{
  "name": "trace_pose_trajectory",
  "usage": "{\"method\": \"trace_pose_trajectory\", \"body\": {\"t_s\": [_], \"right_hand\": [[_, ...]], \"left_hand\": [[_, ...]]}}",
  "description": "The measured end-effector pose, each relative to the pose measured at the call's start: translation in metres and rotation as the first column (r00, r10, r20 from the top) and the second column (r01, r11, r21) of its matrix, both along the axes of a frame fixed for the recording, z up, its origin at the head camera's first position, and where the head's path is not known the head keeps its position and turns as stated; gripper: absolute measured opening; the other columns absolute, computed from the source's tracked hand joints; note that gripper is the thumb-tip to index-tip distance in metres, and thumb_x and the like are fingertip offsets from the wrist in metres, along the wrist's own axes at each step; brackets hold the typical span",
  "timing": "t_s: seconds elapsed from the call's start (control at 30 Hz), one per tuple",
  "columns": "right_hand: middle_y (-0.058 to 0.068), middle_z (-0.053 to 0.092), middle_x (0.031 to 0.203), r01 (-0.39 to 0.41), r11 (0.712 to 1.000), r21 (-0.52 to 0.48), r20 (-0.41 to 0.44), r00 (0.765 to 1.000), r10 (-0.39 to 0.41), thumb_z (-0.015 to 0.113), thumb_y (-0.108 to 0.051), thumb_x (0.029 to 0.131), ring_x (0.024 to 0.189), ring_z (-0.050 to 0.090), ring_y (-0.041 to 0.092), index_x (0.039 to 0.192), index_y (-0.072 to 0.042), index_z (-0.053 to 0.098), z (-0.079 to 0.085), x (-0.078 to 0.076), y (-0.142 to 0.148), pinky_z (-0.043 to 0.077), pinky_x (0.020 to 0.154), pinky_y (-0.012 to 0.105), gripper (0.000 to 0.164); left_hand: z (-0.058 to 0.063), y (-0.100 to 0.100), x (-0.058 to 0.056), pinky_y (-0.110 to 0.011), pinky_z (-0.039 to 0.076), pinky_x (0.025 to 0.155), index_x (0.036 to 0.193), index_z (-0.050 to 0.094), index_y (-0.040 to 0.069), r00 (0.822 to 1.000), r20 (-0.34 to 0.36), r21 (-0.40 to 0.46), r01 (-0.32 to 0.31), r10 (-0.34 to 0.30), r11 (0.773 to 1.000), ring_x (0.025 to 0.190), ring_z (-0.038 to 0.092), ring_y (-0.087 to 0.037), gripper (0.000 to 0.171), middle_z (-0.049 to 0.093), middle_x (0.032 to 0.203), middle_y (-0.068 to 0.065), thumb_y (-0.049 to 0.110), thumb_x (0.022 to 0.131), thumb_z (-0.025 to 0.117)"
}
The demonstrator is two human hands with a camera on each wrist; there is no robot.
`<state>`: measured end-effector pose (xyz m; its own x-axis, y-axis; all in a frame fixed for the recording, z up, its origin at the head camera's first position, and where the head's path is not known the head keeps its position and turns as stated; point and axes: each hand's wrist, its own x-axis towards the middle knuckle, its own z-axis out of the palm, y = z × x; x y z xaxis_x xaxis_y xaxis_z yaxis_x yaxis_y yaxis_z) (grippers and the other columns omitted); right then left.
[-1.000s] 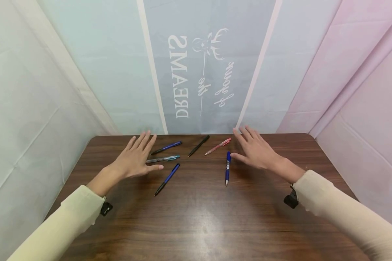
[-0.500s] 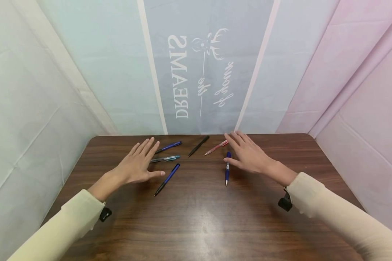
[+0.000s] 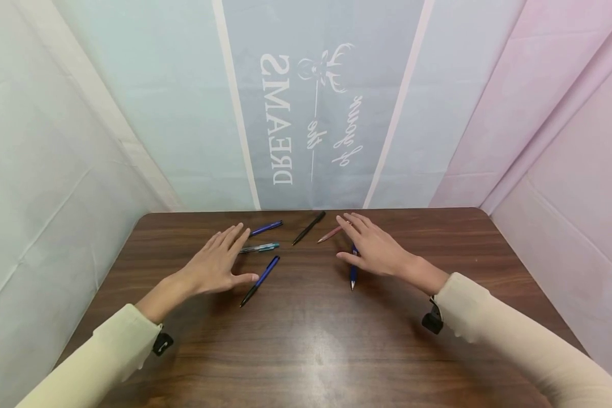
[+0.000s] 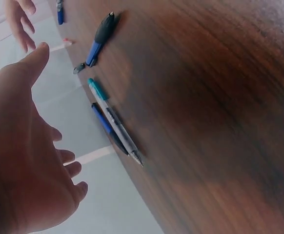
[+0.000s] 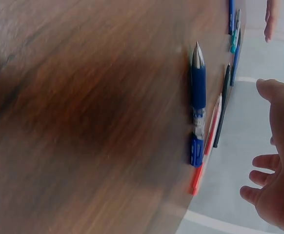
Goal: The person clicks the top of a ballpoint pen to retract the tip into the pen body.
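Observation:
My left hand (image 3: 211, 262) hovers above the table with fingers stretched and holds nothing. Its thumb overlaps a blue pen with a black grip (image 3: 267, 273) in the head view. Just past its fingers lie a clear pen with teal parts (image 3: 265, 247) and another blue pen (image 3: 267, 228), both partly covered. Fingers spread, my right hand (image 3: 377, 246) hangs over a dark blue pen with a silver tip (image 5: 198, 87) and hides part of it. Under its fingertips is the end of a red pen (image 3: 330, 234). Between both hands a black pen (image 3: 308, 228) lies slanted.
The brown wooden table (image 3: 306, 323) ends at a straight back edge, right behind the pens. A printed cloth backdrop (image 3: 311, 192) rises there, and pale cloth walls (image 3: 46, 170) flank both sides. Black wrist cameras (image 3: 432, 320) sit at the cuffs.
My right hand has moved left and toward me, now covering part of the dark blue and red pens. My left hand has drawn slightly nearer to me. The pens lie as before.

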<state>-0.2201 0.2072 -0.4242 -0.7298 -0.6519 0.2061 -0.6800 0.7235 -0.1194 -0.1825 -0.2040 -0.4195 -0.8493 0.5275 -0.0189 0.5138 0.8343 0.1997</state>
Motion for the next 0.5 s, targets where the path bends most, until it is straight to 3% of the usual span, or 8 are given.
{"method": "trace_pose_trajectory", "body": {"t_s": [0.23, 0.5], "right_hand": [[0.026, 0.038, 0.164, -0.032, 0.999, -0.025, 0.008, 0.999, 0.032, 0.067, -0.047, 0.103, 0.154, 0.034, 0.042, 0.164, 0.001, 0.031, -0.006, 0.002, -0.011, 0.029, 0.126, 0.058, 0.086], [0.027, 0.043, 0.16, -0.061, 0.994, -0.093, -0.004, 0.998, 0.061, 0.07, -0.045, 0.102, 0.151, 0.039, 0.041, 0.162, 0.002, 0.036, -0.01, 0.007, -0.027, 0.037, 0.123, 0.055, 0.084]], "left_hand": [[-0.001, 0.004, 0.005, -0.065, 0.019, 0.127, 0.167, 0.02, 0.001, 0.999, 0.011, 0.059, 0.034, -0.034, 0.998, 0.159, 0.019, -0.046, 0.106, 0.015, 0.174, -0.025, 0.067, 0.098, 0.064], [-0.007, 0.008, 0.011, -0.065, 0.027, 0.125, 0.167, 0.022, 0.001, 0.998, 0.022, 0.108, 0.054, -0.057, 0.993, 0.157, 0.025, -0.048, 0.107, 0.019, 0.173, -0.025, 0.064, 0.095, 0.07]]}}
